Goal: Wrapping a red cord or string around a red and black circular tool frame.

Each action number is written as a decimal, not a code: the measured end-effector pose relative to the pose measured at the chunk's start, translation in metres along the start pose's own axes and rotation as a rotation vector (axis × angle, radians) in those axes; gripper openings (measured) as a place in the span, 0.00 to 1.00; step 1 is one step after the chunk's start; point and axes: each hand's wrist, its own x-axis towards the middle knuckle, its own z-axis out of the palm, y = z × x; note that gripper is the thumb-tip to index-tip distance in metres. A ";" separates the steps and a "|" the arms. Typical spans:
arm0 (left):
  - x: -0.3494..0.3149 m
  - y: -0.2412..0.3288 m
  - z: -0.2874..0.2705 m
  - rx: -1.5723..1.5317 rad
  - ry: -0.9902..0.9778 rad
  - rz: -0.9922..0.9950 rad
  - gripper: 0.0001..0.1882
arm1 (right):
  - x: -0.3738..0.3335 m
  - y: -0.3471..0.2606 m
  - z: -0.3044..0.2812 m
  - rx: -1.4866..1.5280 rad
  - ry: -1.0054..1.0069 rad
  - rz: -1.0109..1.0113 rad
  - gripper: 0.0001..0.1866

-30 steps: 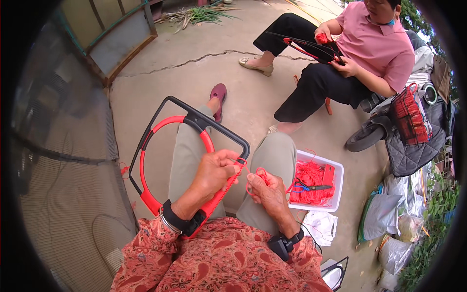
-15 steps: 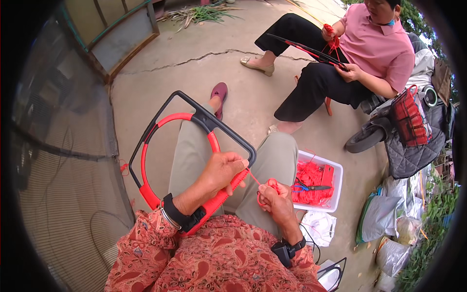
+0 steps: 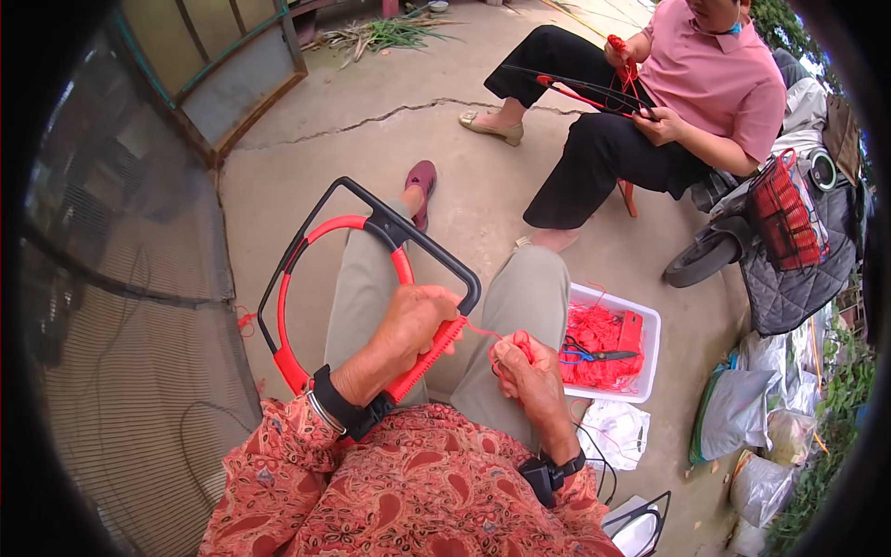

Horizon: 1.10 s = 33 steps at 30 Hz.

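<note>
Across my lap lies a black frame (image 3: 429, 243) with a red and black ring (image 3: 320, 229) inside it; one lower side is closely wrapped in red. My left hand (image 3: 408, 325) is closed round that red-wrapped side, thumb on top near the black corner. From there a thin red cord (image 3: 483, 331) runs, slightly slack, to my right hand (image 3: 531, 376). Closed fingers of the right hand pinch a small bundle of red cord (image 3: 520, 344) above my right thigh. The left fingertips are partly hidden behind the wrapped side.
A white bin (image 3: 652, 357) at my right holds tangled red cord (image 3: 589, 327) and blue-handled scissors (image 3: 599, 354). Opposite sits a person in a pink shirt (image 3: 715, 79), working red cord on another black frame (image 3: 575, 85). A mesh screen (image 3: 139, 371) stands at left; sacks (image 3: 738, 408) lie at right.
The cord between my hands went from straight and taut to slack and curved. My left hand shifted slightly left along with the frame. The other person's cord hand moved a little left and up.
</note>
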 end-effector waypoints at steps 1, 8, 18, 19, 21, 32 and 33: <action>0.000 -0.001 0.000 0.003 0.001 0.002 0.05 | 0.001 -0.005 0.001 -0.029 0.020 0.025 0.12; 0.000 -0.001 -0.002 0.017 0.006 -0.004 0.04 | 0.001 -0.004 -0.021 0.028 0.076 -0.057 0.11; 0.001 -0.002 -0.004 0.067 -0.049 -0.033 0.06 | -0.016 -0.012 -0.018 -0.144 -0.070 -0.071 0.11; 0.001 -0.004 -0.004 0.066 -0.051 -0.030 0.06 | -0.014 -0.012 -0.022 -0.178 -0.103 -0.031 0.12; 0.000 -0.008 -0.005 0.067 -0.059 0.019 0.09 | -0.009 -0.017 -0.026 -0.311 0.031 -0.163 0.14; -0.005 -0.015 -0.007 0.152 -0.032 0.155 0.10 | -0.014 -0.045 -0.046 -0.044 0.154 -0.108 0.14; -0.003 -0.015 -0.008 0.168 -0.041 0.168 0.10 | -0.012 -0.040 -0.034 -0.098 0.103 -0.096 0.20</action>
